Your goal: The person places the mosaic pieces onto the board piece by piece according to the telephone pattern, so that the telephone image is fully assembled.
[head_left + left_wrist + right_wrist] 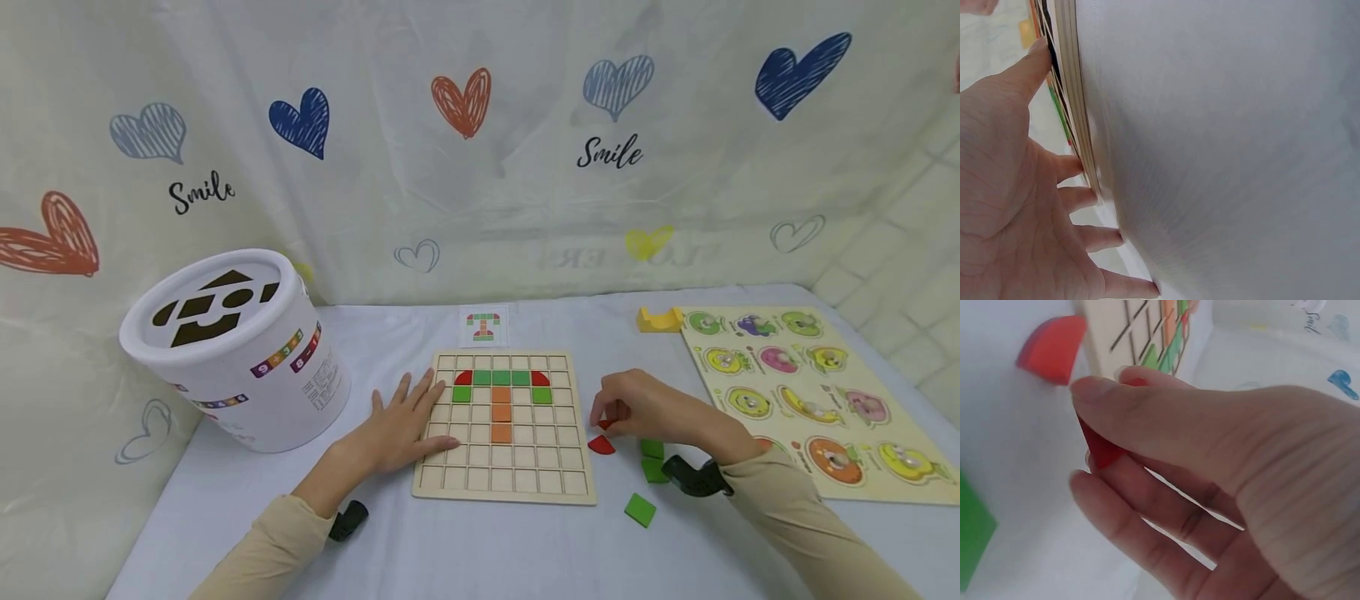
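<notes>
A wooden grid board lies in the middle of the table, bearing red, green and orange pieces in a T-like pattern. My left hand rests with spread fingers on the board's left edge; in the left wrist view the thumb and some fingertips touch its side. Just right of the board, my right hand pinches a red quarter-circle piece between thumb and fingers, which partly hide it. Another red quarter-circle piece lies on the cloth beside the board. Green square pieces lie below the right hand.
A small pattern card lies behind the board. At the left stands a white bucket with shaped holes in its lid. On the right lie a fruit puzzle board and a yellow piece. A printed curtain hangs behind.
</notes>
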Action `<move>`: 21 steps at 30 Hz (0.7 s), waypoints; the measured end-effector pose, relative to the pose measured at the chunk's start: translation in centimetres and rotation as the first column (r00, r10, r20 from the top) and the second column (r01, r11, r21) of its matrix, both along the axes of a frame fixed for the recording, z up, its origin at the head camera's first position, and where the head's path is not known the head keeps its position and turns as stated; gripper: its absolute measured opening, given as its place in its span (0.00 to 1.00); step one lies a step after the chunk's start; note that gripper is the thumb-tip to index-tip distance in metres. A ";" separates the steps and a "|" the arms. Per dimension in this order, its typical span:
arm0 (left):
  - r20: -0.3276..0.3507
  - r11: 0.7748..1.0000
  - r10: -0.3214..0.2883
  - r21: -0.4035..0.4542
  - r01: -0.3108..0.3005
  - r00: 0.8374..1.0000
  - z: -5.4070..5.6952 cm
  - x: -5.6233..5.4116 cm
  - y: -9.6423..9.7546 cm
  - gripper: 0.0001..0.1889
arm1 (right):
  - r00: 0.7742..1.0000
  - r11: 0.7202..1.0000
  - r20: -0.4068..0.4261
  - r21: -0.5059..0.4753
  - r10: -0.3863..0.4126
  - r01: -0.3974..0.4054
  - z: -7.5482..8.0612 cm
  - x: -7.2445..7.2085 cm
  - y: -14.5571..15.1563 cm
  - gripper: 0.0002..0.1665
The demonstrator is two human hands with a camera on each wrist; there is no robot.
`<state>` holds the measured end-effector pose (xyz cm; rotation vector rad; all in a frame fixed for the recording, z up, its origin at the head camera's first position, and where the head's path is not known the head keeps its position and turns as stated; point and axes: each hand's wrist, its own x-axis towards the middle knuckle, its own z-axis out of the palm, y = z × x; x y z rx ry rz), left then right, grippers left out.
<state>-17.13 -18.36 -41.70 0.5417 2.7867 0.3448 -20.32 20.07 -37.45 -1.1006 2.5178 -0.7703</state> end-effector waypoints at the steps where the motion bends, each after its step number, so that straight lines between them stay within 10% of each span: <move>1: -0.001 1.000 0.001 0.000 -0.001 1.000 0.0 0.0 0.0 0.51 | 1.000 1.000 -0.025 -0.003 0.005 -0.005 0.1 0.0 -0.3 0.11; 21: -0.008 1.000 0.001 0.010 -0.001 1.000 0.0 0.0 0.0 0.51 | 0.978 0.977 -0.138 -0.121 0.159 -0.176 -0.6 0.5 -7.9 0.11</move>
